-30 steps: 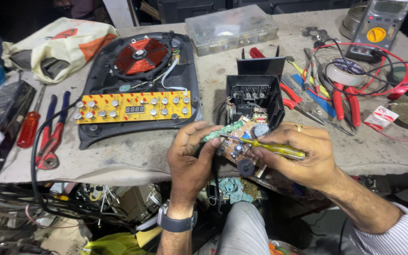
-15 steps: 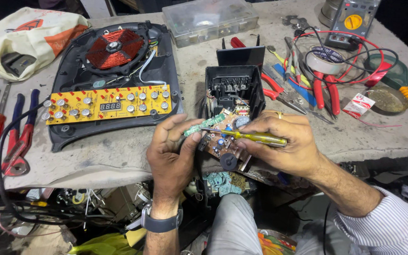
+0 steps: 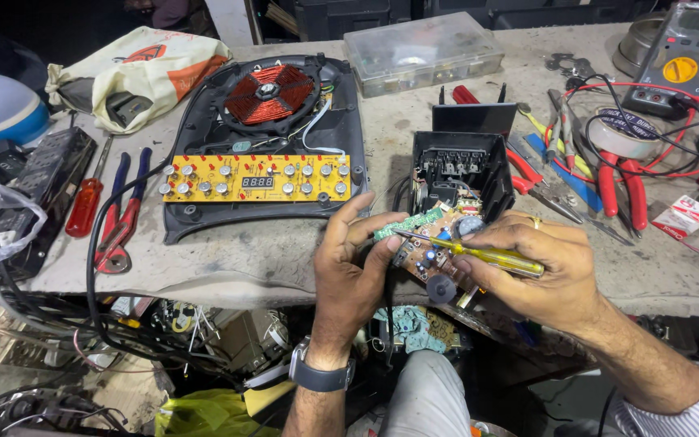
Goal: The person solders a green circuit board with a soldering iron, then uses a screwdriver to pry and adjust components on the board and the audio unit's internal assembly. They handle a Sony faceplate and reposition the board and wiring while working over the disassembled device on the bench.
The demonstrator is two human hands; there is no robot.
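Head view: small brown circuit board (image 3: 437,243), crowded with a green strip, a blue part and a round black part, held at the near edge of the desk (image 3: 269,259), just in front of the open black housing (image 3: 456,170). Pinched at its left end by the left hand (image 3: 348,267), thumb and fingers clamped on the green strip. Gripped in the right hand (image 3: 544,271), a yellow-handled screwdriver (image 3: 479,252), fist closed round the handle. Long axis running nearly level, slightly up toward the left; tip pointing left, touching the board's upper face between both hands. Board tilted, long axis slanting from upper left down to lower right. Beyond the left hand, an opened induction cooker (image 3: 264,137) with copper coil and yellow control panel. Beyond the right hand, red-handled pliers (image 3: 620,182) and a multimeter (image 3: 677,61).
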